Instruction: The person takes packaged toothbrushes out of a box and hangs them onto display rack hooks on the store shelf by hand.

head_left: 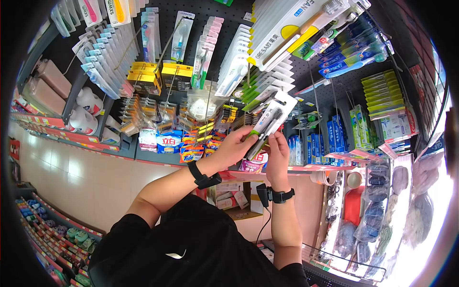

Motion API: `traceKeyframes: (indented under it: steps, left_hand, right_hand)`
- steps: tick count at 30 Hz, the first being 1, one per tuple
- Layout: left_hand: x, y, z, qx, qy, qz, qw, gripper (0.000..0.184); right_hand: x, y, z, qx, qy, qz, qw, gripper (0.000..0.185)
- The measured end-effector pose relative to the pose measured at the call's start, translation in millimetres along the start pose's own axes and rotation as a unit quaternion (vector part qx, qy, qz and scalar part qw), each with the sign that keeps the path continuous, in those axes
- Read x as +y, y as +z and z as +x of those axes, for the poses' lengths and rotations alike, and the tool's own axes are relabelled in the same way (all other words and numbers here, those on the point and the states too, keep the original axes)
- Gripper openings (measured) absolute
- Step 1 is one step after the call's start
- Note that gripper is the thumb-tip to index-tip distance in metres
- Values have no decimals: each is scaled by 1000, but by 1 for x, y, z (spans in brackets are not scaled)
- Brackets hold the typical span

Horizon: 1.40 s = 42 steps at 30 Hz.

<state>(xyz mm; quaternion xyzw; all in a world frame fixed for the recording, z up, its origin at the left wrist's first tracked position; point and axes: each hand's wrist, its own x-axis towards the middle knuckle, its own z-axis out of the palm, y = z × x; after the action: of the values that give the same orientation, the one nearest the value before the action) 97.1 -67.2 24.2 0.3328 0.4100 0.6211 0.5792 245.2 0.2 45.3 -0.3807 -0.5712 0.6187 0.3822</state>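
Observation:
A packaged toothbrush, in a white-and-clear blister pack with a dark brush and a green patch, is tilted in front of the rack. My left hand is closed on the pack's lower left side, thumb on its front. At the lower right edge, the fingers of my right hand pinch the same pack. Whether another pack lies behind it I cannot make out. Just above the held pack hang similar green-and-white toothbrush packs on a hook.
More toothbrush packs jut out on hooks at the top. Toothpaste boxes stand on the shelf at right, and detergent bags lie at left. A cardboard box sits below the shelf. Bagged goods hang at far right.

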Motion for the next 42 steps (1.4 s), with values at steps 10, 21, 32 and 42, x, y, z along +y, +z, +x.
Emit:
traceKeyframes:
  steps: [10, 21, 32, 42]
  left_hand:
    - [-5, -11, 36, 58, 124, 133, 982, 24]
    - [3, -36, 92, 137, 162, 266, 940, 29]
    - [-2, -44, 119, 142, 193, 235, 942, 32]
    - [-13, -45, 125, 168, 164, 222, 946, 35]
  right_hand:
    - [-2, 2, 35, 10, 14, -24, 1000, 17]
    - [14, 5, 101, 31, 5, -31, 999, 23]
    - [14, 9, 127, 15, 15, -34, 999, 15]
    - [15, 9, 130, 32, 39, -23, 998, 20]
